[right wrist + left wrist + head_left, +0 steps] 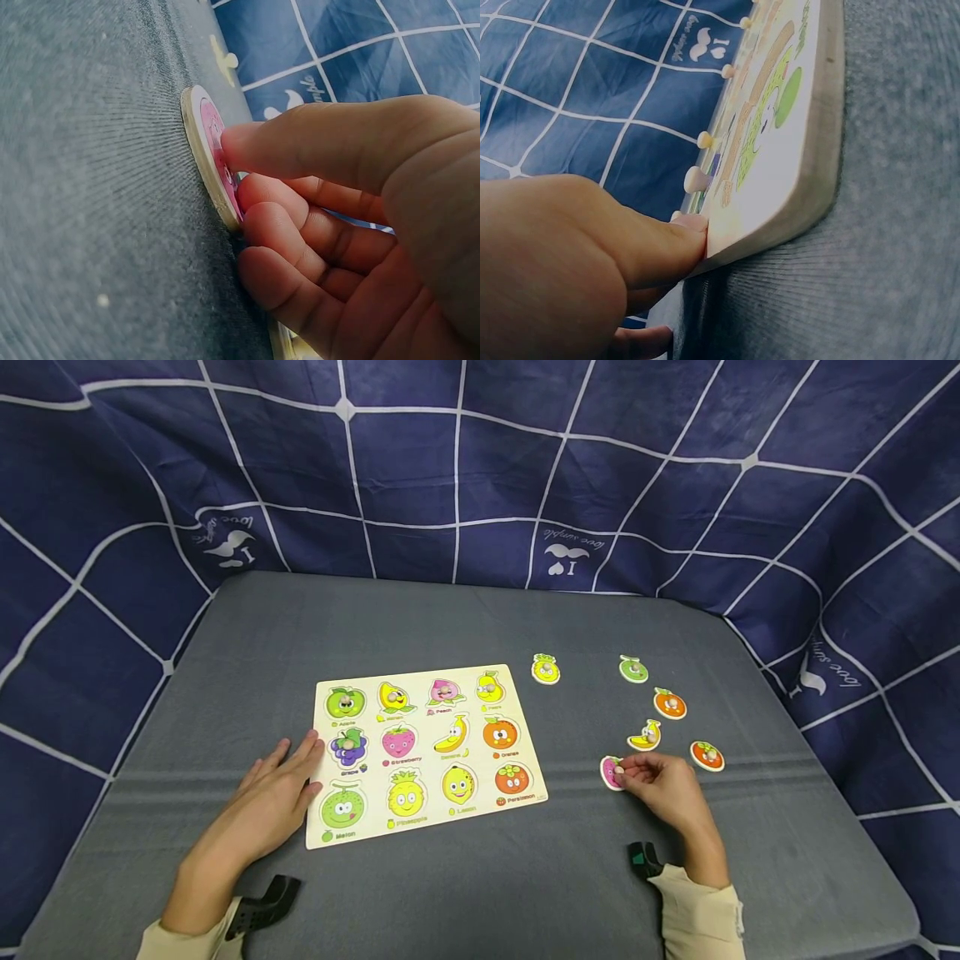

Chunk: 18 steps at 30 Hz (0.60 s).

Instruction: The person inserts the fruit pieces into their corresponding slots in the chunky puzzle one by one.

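A wooden fruit puzzle board [428,756] lies flat on the grey table, printed with rows of named fruit faces. My left hand [264,806] rests along its left edge with fingers extended; in the left wrist view the thumb [664,244] touches the board's corner area. To the right of the board, my right hand [667,789] pinches a pink strawberry puzzle piece [610,772] between thumb and fingers. The right wrist view shows this pink piece [204,150] low at the grey cloth, its knob hidden by the thumb.
Loose pieces lie around the right hand: a banana [645,737], an orange [670,703], a persimmon [707,756] and a green melon [633,669]. A yellow fruit piece [546,669] sits near the board's upper right corner. Blue checked cloth [405,460] hangs around the table.
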Motion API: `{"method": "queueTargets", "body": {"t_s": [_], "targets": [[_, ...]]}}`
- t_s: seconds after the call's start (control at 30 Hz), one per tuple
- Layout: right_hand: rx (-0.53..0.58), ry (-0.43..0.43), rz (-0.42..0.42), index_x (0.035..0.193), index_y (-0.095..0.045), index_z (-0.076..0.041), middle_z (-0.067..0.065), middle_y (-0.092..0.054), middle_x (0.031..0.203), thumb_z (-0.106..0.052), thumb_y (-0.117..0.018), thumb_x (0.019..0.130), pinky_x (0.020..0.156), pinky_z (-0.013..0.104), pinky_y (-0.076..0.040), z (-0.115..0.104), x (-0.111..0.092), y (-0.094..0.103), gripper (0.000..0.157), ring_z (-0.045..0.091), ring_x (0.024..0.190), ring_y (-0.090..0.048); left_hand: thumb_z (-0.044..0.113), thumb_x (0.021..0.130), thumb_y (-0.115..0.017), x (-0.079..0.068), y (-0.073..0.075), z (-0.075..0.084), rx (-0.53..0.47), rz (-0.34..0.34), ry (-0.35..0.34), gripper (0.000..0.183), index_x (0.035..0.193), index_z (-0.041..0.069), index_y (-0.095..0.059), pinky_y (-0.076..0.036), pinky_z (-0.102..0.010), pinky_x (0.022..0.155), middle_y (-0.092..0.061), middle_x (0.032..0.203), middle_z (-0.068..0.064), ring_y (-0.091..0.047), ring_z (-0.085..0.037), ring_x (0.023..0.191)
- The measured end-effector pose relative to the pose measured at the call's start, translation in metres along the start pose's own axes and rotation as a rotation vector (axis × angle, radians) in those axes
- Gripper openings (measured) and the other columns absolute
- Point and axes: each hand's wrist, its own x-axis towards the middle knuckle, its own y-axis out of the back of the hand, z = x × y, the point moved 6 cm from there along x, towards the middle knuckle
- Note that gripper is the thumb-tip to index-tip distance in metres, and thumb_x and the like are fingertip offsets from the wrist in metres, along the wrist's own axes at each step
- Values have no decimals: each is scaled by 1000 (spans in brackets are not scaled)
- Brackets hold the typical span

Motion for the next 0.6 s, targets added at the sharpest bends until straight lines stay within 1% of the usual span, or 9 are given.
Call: {"method": "queueTargets", "body": {"t_s": [0.33, 0.6], "targets": [[-9, -3, -10, 88, -71, 7, 6, -66, 72, 4, -75, 81, 54, 16, -46, 0, 0, 0, 8, 0, 59, -55, 9, 97, -59, 0, 0, -1, -5, -7, 4, 55, 146, -8, -40, -21, -74, 101, -32, 153, -26, -25, -58, 136], [-14, -19, -16, 88, -72, 6, 6, -66, 72, 1, -76, 82, 54, 16, -46, 0, 0, -1, 9, -1, 59, -55, 9, 97, -59, 0, 0, -1, -17, -6, 7, 56, 146, -8, -39, -20, -75, 102, -32, 154, -26, -25, -58, 137]]}}
